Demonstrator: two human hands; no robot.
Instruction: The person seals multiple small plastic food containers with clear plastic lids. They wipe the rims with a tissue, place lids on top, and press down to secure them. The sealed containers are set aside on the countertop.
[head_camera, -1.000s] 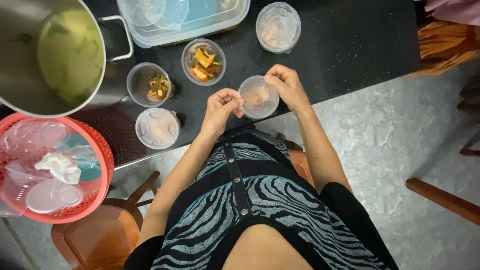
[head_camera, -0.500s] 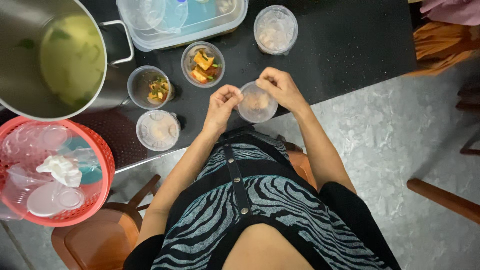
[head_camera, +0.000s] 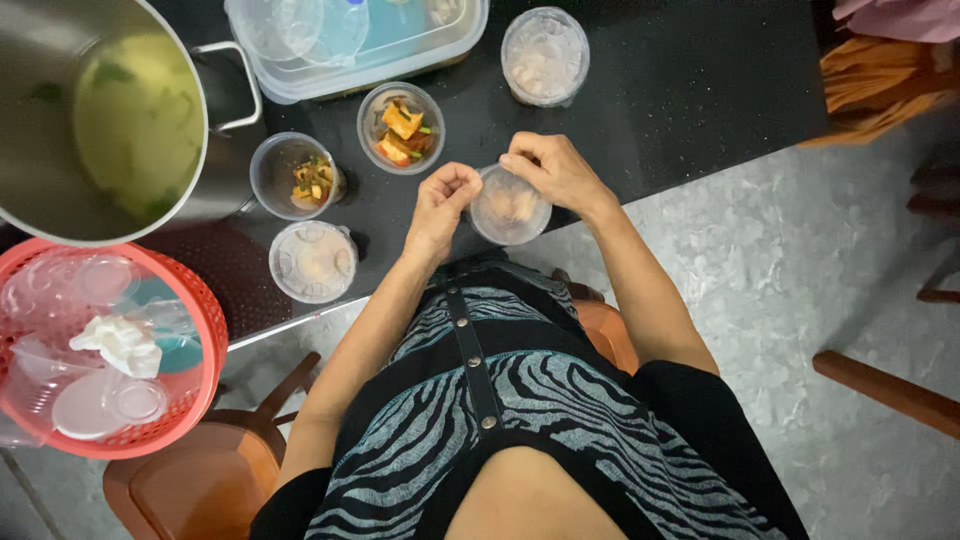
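Both hands pinch the rim of a small round clear plastic cup at the black counter's near edge, left hand and right hand closed on its lid, best pressed evenly all round.

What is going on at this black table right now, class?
A person's left hand and right hand both grip a small round clear plastic cup with a lid at the black table's edge. Two open cups of food stand beside a large steel pot of yellowish soup. A red basket holds spare lids.
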